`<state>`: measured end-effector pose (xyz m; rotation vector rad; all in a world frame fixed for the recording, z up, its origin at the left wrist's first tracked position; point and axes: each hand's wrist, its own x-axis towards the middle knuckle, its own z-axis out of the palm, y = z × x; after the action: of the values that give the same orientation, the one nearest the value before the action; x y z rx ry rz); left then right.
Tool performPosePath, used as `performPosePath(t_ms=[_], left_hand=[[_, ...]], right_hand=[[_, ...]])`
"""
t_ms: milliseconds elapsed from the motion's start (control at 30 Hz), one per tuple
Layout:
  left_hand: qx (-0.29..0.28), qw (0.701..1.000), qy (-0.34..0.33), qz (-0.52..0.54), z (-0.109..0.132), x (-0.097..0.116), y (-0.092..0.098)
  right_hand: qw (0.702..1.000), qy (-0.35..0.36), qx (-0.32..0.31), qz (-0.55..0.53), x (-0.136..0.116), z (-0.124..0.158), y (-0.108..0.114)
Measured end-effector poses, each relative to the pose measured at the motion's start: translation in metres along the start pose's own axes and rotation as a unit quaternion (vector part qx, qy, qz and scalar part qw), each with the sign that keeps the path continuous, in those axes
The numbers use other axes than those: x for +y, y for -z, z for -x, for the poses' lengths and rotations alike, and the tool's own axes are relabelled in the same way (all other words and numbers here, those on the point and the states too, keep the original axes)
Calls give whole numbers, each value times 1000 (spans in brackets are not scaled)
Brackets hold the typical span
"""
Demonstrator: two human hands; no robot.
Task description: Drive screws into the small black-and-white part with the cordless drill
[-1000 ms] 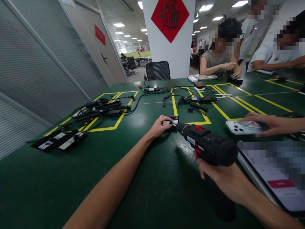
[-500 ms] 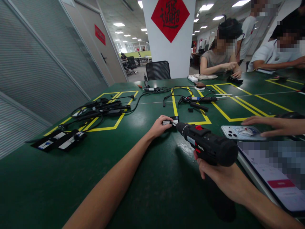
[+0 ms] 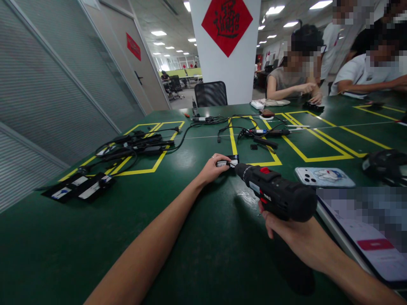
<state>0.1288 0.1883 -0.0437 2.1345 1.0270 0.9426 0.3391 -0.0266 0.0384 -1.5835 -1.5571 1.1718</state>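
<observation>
Table (image 3: pixel 210 254) in dark green, marked with yellow tape (image 3: pixel 233 142). Beyond it, a red diamond sign (image 3: pixel 227 25) bears black Chinese characters. Above the near part of the table is a black drill (image 3: pixel 280 192) with red switches; white lettering on its side is too small to read. The right hand (image 3: pixel 286 231) has its fingers wrapped round the drill's handle. Right of the drill, a phone (image 3: pixel 327 177) lies showing a cartoon back. The left hand (image 3: pixel 213 168) is clamped on a small black-and-white block (image 3: pixel 234 162) resting on the table at the drill's nose; whether the black part is a case holding the white one, I cannot tell.
</observation>
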Motion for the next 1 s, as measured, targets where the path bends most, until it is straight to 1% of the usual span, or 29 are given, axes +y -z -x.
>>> performPosePath(t_ms=[333,600,767,1000], left_hand=[[-1,1000,-1,-2,0,2,0],[-4,1000,-2,-4,0,2,1],[-1,1000,-4,-4,0,0,0],[-2,1000,-5,-1,0,0,0]], right_hand=[[1000,-13,-5,-7,-3,-1,-1],[1000,-1,1,-7,1,-1,-1],[1000,-28,-8,-11,2,-1,-1],[999,-27,-24,-39,6,0,-2]])
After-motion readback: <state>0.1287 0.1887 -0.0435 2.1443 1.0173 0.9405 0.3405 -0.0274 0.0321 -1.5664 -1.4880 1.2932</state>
